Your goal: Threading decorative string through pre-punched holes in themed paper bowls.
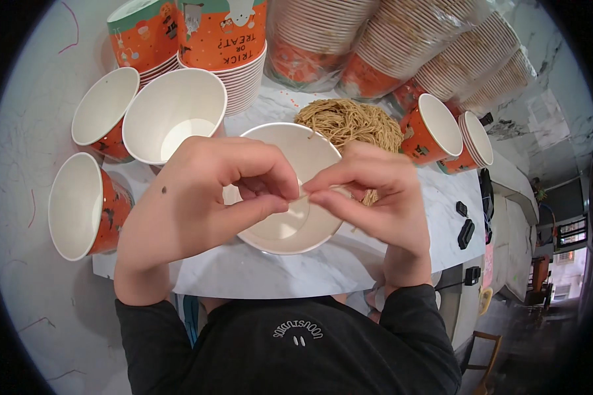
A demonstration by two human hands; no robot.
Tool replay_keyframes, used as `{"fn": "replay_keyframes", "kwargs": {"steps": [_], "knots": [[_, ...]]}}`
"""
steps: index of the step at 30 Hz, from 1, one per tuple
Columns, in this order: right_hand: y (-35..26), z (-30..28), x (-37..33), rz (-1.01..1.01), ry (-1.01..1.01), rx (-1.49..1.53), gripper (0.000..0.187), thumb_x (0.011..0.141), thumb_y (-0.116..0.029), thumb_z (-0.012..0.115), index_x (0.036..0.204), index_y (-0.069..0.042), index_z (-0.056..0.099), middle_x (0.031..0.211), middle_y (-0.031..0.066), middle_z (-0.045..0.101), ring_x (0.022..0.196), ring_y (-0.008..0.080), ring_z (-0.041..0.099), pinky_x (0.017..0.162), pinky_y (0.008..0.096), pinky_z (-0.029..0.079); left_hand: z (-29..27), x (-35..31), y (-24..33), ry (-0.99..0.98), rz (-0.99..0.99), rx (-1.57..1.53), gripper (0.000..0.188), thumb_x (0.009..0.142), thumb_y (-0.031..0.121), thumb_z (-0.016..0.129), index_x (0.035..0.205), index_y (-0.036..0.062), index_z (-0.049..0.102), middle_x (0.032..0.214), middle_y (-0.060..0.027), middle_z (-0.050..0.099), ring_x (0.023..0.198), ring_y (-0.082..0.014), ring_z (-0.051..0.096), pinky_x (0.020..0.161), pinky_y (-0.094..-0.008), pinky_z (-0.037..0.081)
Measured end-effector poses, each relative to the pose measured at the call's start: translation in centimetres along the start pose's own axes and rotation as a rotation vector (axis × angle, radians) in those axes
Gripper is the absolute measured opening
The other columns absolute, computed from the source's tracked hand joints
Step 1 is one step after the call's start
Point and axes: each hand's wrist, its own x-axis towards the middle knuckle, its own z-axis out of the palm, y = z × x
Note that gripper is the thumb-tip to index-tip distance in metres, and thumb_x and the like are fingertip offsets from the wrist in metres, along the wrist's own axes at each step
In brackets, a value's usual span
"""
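Note:
Both my hands meet over a white paper bucket, which lies with its open mouth toward me. Thumb and forefinger of my left hand are pinched together. My right hand pinches just beside it, fingertips almost touching the left ones. Between them runs a thin pale string, mostly covered by the fingers. Just beyond my right hand sits a loose heap of tan twine; part of it is hidden behind that hand.
Orange-and-green printed paper buckets stand on the left, some single, others in an upturned stack. Plastic-wrapped bucket stacks line the back. At right are more buckets and small black objects on the marbled table.

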Motion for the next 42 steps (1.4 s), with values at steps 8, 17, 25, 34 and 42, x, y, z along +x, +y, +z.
{"fn": "replay_keyframes", "kwargs": {"steps": [8, 17, 25, 34, 42], "knots": [[1.8, -4.2, -0.8, -0.203, 0.789, -0.108, 0.012, 0.087, 0.002, 0.071, 0.098, 0.003, 0.074, 0.085, 0.0008, 0.069, 0.061, 0.0017, 0.049, 0.056, 0.0167, 0.035, -0.5, -1.3, -3.5, -0.318, 0.403, 0.246, 0.036, 0.077, 0.013, 0.076, 0.111, 0.0055, 0.068, 0.102, -0.0102, 0.071, 0.088, -0.032, 0.068, 0.076, -0.0406, 0.053], [-2.1, -2.9, -3.5, -0.483, 0.395, -0.398, 0.027, 0.061, -0.001, 0.08, 0.085, -0.009, 0.074, 0.074, 0.0065, 0.066, 0.059, 0.0183, 0.06, 0.051, 0.0292, 0.043, 0.3, 1.2, -0.9, -0.134, -0.175, -0.062, 0.029, 0.085, 0.001, 0.065, 0.114, -0.0009, 0.068, 0.091, -0.0041, 0.071, 0.083, -0.0099, 0.069, 0.07, -0.025, 0.055], [1.0, 1.0, -0.3, -0.401, 0.142, -0.441, 0.021, 0.077, -0.003, 0.078, 0.095, -0.006, 0.068, 0.087, 0.0065, 0.066, 0.071, 0.0237, 0.067, 0.059, 0.032, 0.054, 0.2, 1.6, -1.9, -0.108, -0.319, -0.438, 0.036, 0.087, -0.003, 0.069, 0.123, -0.0047, 0.066, 0.099, -0.0043, 0.073, 0.085, -0.0014, 0.065, 0.07, -0.0154, 0.051], [1.2, 1.3, -0.1, -0.419, 0.256, -0.482, 0.023, 0.075, 0.0, 0.08, 0.095, -0.005, 0.068, 0.086, 0.0065, 0.067, 0.071, 0.0231, 0.068, 0.059, 0.0325, 0.055, -0.3, 1.9, -2.7, -0.16, -0.263, -0.828, 0.053, 0.088, -0.004, 0.068, 0.139, -0.0112, 0.053, 0.124, -0.0192, 0.07, 0.108, -0.0159, 0.07, 0.095, -0.0261, 0.056], [1.0, 1.3, -0.1, -0.424, 0.225, -0.575, 0.024, 0.075, -0.004, 0.081, 0.096, -0.006, 0.069, 0.087, 0.0061, 0.066, 0.072, 0.0223, 0.068, 0.06, 0.0324, 0.055, 0.2, 2.1, -3.0, -0.147, -0.227, -0.863, 0.051, 0.09, 0.001, 0.068, 0.138, -0.0107, 0.054, 0.123, -0.0184, 0.07, 0.106, -0.0142, 0.07, 0.094, -0.0246, 0.056]]}}
